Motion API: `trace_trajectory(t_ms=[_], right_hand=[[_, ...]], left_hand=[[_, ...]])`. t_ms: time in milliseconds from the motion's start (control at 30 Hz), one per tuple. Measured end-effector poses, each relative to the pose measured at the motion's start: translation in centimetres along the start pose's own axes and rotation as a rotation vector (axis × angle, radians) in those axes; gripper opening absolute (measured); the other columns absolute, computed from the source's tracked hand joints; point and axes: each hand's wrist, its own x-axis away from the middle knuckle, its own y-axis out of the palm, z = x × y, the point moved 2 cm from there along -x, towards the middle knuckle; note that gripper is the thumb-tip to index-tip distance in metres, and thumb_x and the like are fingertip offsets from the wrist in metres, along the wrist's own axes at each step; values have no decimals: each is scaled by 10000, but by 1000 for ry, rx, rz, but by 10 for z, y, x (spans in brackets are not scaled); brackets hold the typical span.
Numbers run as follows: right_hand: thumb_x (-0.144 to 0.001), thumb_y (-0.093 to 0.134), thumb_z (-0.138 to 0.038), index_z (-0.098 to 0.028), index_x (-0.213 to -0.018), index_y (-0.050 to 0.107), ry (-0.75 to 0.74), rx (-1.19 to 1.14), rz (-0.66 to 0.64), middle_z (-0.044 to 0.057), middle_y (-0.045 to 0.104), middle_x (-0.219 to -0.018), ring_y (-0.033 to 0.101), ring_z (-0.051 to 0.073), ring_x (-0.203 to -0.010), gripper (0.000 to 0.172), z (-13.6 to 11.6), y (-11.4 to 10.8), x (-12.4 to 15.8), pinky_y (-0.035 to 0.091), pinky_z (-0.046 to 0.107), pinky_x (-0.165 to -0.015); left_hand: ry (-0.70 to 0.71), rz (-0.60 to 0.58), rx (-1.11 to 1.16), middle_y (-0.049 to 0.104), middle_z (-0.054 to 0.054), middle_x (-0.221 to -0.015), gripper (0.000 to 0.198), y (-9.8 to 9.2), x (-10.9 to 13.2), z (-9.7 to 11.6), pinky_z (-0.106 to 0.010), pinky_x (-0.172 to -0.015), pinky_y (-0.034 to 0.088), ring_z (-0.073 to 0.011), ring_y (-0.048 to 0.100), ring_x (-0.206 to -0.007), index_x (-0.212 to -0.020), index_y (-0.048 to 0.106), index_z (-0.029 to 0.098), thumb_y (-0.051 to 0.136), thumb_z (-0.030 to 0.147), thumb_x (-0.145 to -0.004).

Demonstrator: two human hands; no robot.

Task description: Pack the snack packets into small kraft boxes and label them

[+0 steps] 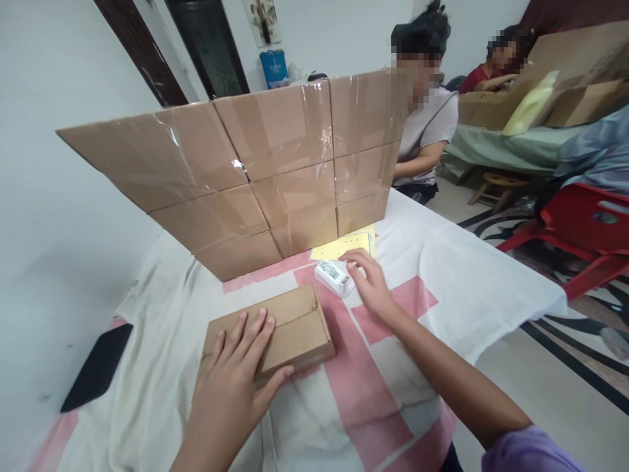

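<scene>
My left hand [240, 367] lies on a closed brown cardboard box [295, 314], its fingers spread over the lid and the thumb along the near side. My right hand [366, 282] is beside a small white object [334, 278] with a printed picture and a dark patch on top; its exact kind is unclear. The right thumb and index finger are apart, with nothing visible between them, and I cannot tell whether the fingertips touch the white object. Just behind it lies a yellow sheet [344, 246] with small marks.
A tall taped cardboard panel [295, 170] stands across the white and pink tablecloth [373, 387]. A black flat object [98, 367] lies at left. One person [427, 131] sits behind the panel, another farther right. A red chair [584, 229] stands at right, near a yellow bottle [531, 105].
</scene>
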Motion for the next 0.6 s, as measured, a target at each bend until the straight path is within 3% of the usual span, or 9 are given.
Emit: trace_trajectory(t_ms=[67, 167, 233, 333, 433, 600], right_hand=[[-971, 479, -314, -164, -959, 732, 330, 117, -45, 122, 660, -1167, 597, 236, -1149, 294, 14, -10, -18, 459, 342, -999], [-929, 522, -279, -142, -825, 732, 573, 165, -243, 98, 688, -981, 626, 199, -918, 272, 28, -12, -35, 474, 278, -815], [-905, 545, -262, -126, -749, 707, 658, 169, -346, 65, 639, -760, 561, 156, -678, 263, 32, -8, -40, 426, 264, -634], [-871, 574, -239, -132, -700, 647, 767, 191, -458, -3, 479, -541, 420, 118, -492, 215, 36, 1, -44, 308, 256, -494], [-833, 605, -204, -152, -687, 582, 819, 228, -508, -33, 407, -460, 359, 109, -425, 157, 37, 7, -47, 262, 255, -453], [-846, 618, -211, -152, -703, 555, 813, 250, -488, -4, 478, -463, 423, 128, -406, 167, 38, 12, -50, 311, 261, -427]], left_hand=[[-2, -15, -3, 505, -87, -1594, 774, -1, 0, 0, -620, -1168, 392, -392, 434, -1493, -1627, 314, 305, 588, 566, -951], [-33, -9, 10, 495, -79, -1600, 719, -2, -1, 2, -640, -1160, 396, -397, 440, -1488, -1591, 385, 300, 582, 565, -953], [-49, 6, 14, 500, -75, -1597, 687, -2, -2, 5, -643, -1156, 398, -396, 446, -1484, -1566, 421, 296, 578, 565, -953], [-55, 14, -1, 507, -76, -1591, 672, -3, -2, 7, -635, -1146, 409, -392, 453, -1480, -1543, 444, 283, 570, 577, -952], [-55, 6, -35, 506, -77, -1593, 667, -3, -1, 7, -624, -1145, 410, -387, 452, -1482, -1539, 443, 273, 562, 574, -956], [-26, 19, -78, 515, -57, -1589, 687, 1, 2, 4, -589, -1130, 420, -375, 465, -1474, -1551, 421, 291, 569, 585, -947]])
